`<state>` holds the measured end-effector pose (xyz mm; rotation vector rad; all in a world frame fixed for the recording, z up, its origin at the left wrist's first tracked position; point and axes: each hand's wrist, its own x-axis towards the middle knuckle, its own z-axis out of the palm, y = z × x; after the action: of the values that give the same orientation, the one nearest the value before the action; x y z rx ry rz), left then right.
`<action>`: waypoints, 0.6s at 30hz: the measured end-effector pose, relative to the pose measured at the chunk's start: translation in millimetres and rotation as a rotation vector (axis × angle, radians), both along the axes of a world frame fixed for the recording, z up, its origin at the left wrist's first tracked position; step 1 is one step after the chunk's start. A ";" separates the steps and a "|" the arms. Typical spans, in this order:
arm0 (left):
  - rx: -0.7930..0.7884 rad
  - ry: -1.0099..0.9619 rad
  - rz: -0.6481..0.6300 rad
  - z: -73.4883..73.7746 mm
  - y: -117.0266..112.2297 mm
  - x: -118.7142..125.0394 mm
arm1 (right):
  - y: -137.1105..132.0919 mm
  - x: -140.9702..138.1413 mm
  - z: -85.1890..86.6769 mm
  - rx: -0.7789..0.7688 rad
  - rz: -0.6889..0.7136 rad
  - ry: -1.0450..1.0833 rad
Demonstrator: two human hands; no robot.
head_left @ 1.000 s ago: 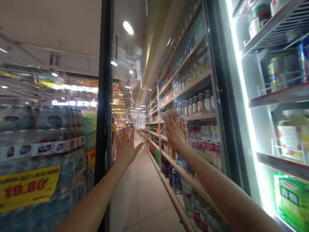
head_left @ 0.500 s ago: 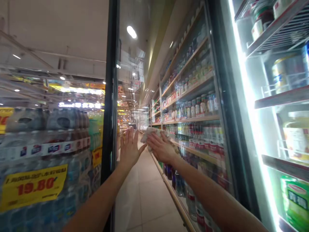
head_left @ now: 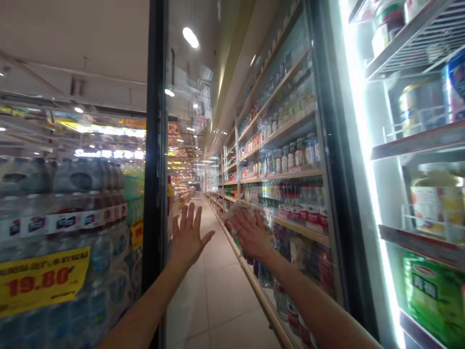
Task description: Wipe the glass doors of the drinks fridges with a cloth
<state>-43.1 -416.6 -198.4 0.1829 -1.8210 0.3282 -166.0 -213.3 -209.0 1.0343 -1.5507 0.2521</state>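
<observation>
A glass door (head_left: 218, 310) in a dark frame stands in front of me, with shelves of bottles showing through or mirrored in it. My left hand (head_left: 187, 240) has its fingers spread, palm toward the glass, and holds nothing; whether the palm touches the pane I cannot tell. Under my right hand (head_left: 252, 235) a pale, crumpled cloth (head_left: 236, 209) is pressed flat to the glass. The cloth's edges stick out above and beside the fingers, and the palm hides the rest.
To the right, a lit cooler (head_left: 417, 144) holds jars, cans and a green packet (head_left: 432, 295) on its shelves. On the left stand stacked bottle packs (head_left: 72, 213) with a yellow price sign (head_left: 43, 281). The dark door frame (head_left: 156, 145) rises between them and the glass.
My right hand has slid the cloth down and slightly right across the glass. The left hand sits a little lower and further left, fingers more spread. The view has shifted slightly right.
</observation>
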 end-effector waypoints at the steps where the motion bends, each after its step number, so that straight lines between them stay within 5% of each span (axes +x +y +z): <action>1: -0.010 -0.004 0.005 -2.4 -0.5 0.7 | 4.7 -3.2 -4.3 -0.024 0.000 0.000; 5: 0.026 -0.019 0.038 -14.8 7.6 0.0 | 59.4 -36.8 -9.5 -0.666 -0.177 -0.183; 7: 0.057 -0.002 0.046 -21.7 15.5 -2.4 | 74.6 -45.1 -13.3 -0.848 -0.225 -0.241; 9: 0.081 0.011 0.044 -27.1 21.6 -4.7 | 65.3 -37.7 -23.2 -0.742 -0.204 -0.217; 14: 0.080 0.002 0.019 -33.2 21.5 -5.0 | 8.1 4.1 -57.6 -0.111 -0.018 -0.034; 16: 0.070 0.002 0.016 -34.8 19.9 -3.7 | 10.5 4.4 -63.4 -0.096 -0.005 -0.010; 18: 0.064 -0.006 0.012 -37.3 19.9 -2.8 | 25.9 -5.5 -63.1 -0.257 -0.060 -0.038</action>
<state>-45.9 -396.7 -235.7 0.2376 -1.8377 0.2799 -171.6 -187.4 -272.1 0.7850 -1.5349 0.4200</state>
